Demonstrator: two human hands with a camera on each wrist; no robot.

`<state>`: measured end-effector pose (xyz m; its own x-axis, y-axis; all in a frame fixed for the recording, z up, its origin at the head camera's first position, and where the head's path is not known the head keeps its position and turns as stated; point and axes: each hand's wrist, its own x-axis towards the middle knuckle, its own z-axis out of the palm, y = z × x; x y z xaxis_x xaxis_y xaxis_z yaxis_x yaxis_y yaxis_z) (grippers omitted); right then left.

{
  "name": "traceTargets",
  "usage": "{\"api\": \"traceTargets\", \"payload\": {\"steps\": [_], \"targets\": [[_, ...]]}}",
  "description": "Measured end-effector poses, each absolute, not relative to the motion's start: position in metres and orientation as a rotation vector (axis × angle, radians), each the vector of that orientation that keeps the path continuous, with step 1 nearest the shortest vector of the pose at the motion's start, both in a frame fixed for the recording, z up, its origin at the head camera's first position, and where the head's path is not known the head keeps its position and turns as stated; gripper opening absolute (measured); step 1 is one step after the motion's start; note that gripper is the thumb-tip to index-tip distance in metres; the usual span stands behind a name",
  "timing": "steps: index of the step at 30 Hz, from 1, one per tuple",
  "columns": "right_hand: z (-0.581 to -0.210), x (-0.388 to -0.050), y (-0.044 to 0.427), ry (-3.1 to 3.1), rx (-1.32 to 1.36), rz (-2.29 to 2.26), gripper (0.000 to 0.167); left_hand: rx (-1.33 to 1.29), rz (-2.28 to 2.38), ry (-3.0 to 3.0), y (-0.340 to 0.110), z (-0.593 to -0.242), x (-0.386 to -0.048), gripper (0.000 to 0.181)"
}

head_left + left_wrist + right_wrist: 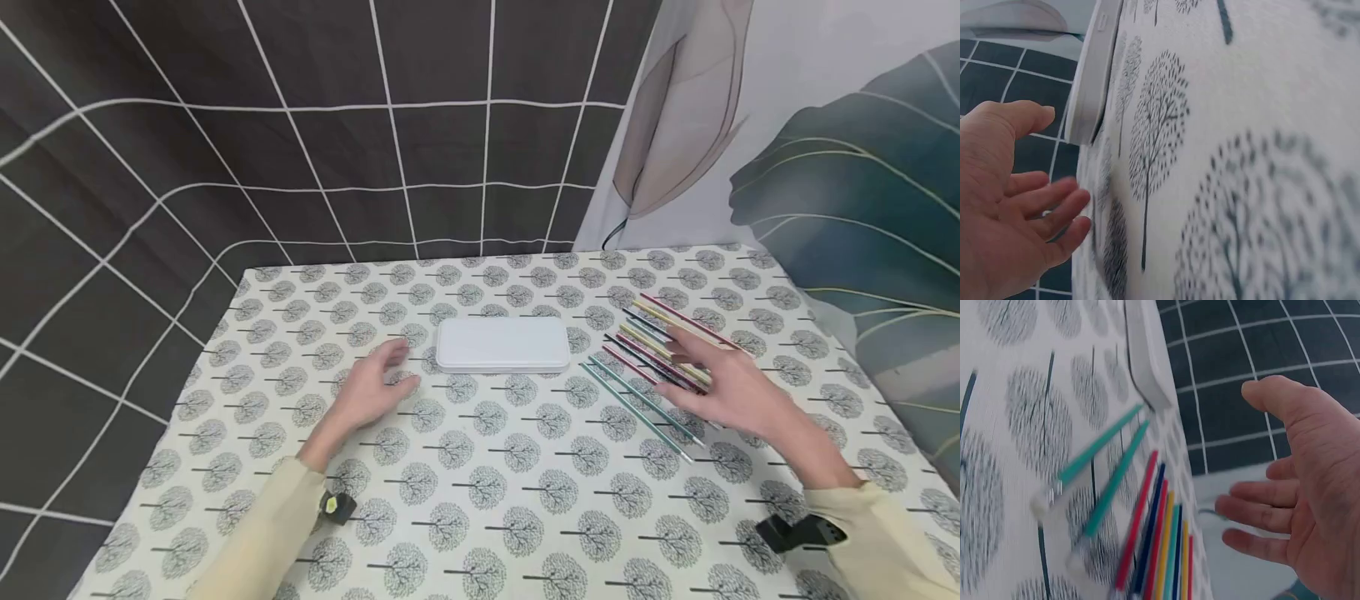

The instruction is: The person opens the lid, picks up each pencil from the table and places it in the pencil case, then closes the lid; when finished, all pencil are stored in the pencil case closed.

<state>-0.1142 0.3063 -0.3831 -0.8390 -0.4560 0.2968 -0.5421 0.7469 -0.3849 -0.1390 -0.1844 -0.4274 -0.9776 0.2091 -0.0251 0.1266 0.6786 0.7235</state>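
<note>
A white, flat, rectangular case (pixel 502 343), its lid closed, lies near the middle of the table. To its left is my left hand (pixel 371 387), fingers loosely bent and apart from the case; the left wrist view shows nothing in its palm (pixel 991 206). On the right, several slim pencils in red, yellow, dark blue and teal lie side by side at a slant. Two teal pencils (pixel 1113 481) with pale ends lie nearest the case. My right hand (pixel 731 383) is over the pencils, partly covering them, with relaxed fingers and nothing in its grasp (pixel 1316 487).
A cloth printed with trees (pixel 480 492) covers the table. Behind it hangs a dark curtain with a white grid (pixel 442 150), and a leaf-patterned curtain (pixel 840 192) is at the right. A thin dark cord (pixel 613 235) shows at the table's back edge.
</note>
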Motion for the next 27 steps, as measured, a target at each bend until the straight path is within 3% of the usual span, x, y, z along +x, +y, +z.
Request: {"api": "traceTargets", "payload": {"steps": [3, 9, 16, 27], "targets": [[-0.386, -0.118, 0.294, -2.692, 0.867, 0.758, 0.078, 0.300, 1.205, 2.799, -0.177, -0.432, -0.146, 0.072], [-0.393, -0.127, 0.268, -2.627, 0.932, 0.927, 0.067, 0.288, 1.202, 2.824, -0.168, -0.441, -0.159, 0.092], [-0.408, -0.143, 0.239, -2.567, 0.956, 1.173, 0.057, 0.288, 1.170, 2.823, -0.159, -0.447, -0.168, 0.103], [-0.426, -0.161, 0.202, -2.421, 1.026, 1.162, 0.052, 0.348, 1.091, 2.858, -0.154, -0.454, -0.179, 0.110]]}}
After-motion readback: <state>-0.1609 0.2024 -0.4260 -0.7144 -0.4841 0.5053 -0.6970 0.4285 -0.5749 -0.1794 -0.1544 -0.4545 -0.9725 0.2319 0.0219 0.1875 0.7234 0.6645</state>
